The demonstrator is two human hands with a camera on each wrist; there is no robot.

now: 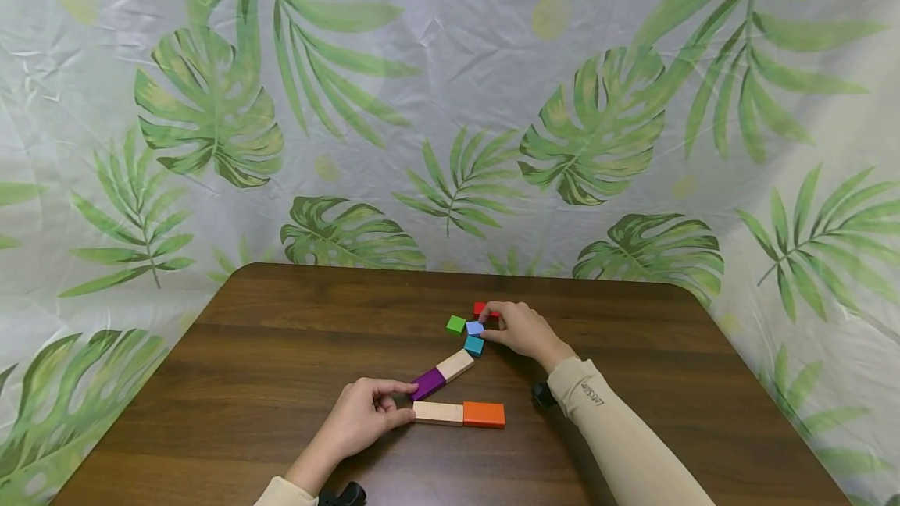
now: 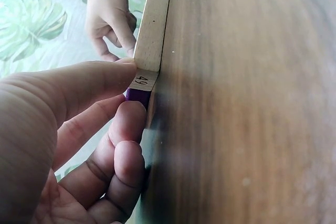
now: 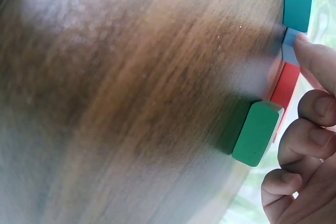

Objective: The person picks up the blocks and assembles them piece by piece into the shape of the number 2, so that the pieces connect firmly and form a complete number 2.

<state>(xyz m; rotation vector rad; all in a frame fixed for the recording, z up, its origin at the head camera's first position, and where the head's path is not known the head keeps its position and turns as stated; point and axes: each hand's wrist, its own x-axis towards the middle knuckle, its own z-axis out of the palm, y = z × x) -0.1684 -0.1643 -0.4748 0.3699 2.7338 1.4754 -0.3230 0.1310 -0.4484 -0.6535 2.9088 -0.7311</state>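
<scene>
My left hand [image 1: 362,420] reaches in from the front left. Its index finger touches the left end of a purple block [image 1: 427,384], and its thumb meets the end of a plain wood block [image 1: 437,412] marked 49 in the left wrist view. Thumb and index finger of my right hand [image 1: 522,330] pinch a light blue block [image 1: 474,328]. A teal block [image 1: 474,346] adjoins its near side. Behind the fingers lies a red block [image 1: 480,308], partly covered. In the right wrist view, a green block [image 3: 257,134] stands close to the curled fingers.
An orange block [image 1: 483,415] continues the front row to the right. Another plain wood block [image 1: 455,365] links the purple one toward the teal one. Left of the light blue block sits a green block [image 1: 455,325]. A leaf-patterned cloth [image 1: 450,139] hangs behind the brown table [image 1: 302,326].
</scene>
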